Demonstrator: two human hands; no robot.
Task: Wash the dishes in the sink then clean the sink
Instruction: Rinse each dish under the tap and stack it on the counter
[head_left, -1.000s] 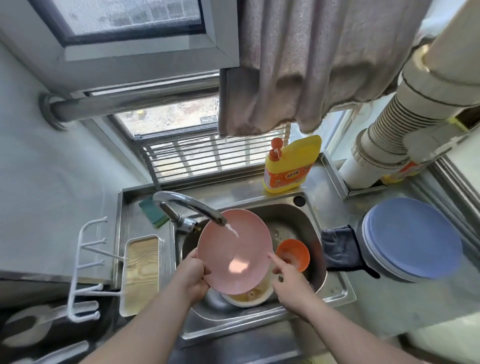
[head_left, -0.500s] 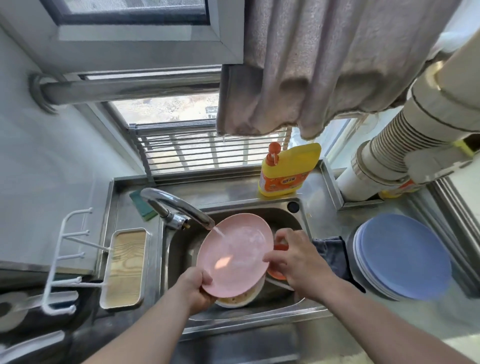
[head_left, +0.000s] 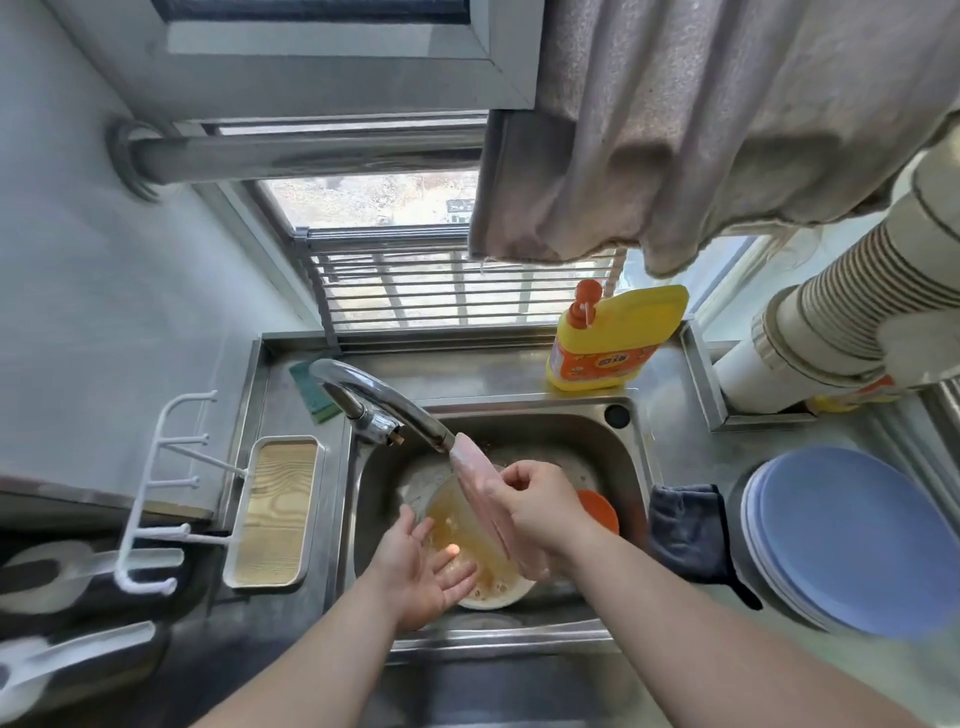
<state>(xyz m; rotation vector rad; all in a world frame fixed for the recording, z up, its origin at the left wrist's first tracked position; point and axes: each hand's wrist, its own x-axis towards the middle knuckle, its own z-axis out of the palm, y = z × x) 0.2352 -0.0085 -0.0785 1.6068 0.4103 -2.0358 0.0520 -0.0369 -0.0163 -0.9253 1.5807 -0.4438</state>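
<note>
- We look down on a steel worktop (head_left: 691, 670) set under a barred window (head_left: 441, 291), with a grey curtain (head_left: 701, 130) hanging across the upper right.
- The steel sink (head_left: 636, 467) is sunk into the middle of that worktop, and the curved tap (head_left: 384, 400) reaches over it from the back left.
- Our right hand (head_left: 540, 512) grips the pink plate (head_left: 491, 512) by its right edge, thumb and fingers curled round the rim; the plate stands almost edge-on to us, its top just under the tap's spout.
- Our left hand (head_left: 421, 571) is apart from the plate, palm up and fingers spread wide, holding nothing, above the near left part of the sink.
- Below the plate a pale bowl (head_left: 488, 577) sits in the sink, filled with brownish water.
- An orange bowl (head_left: 600, 509) lies in the sink to the right, partly hidden behind our right wrist.
- A yellow detergent bottle (head_left: 613, 338) with an orange pump stands on the ledge behind the sink, and a green sponge (head_left: 309, 392) lies behind the tap.
- A dark cloth (head_left: 691, 535) hangs over the sink's right rim, just beside a stack of blue plates (head_left: 852, 540) on the worktop.
- Left of the sink a white tray (head_left: 272, 512) with a wooden bottom lies next to a white hook rack (head_left: 156, 499).
</note>
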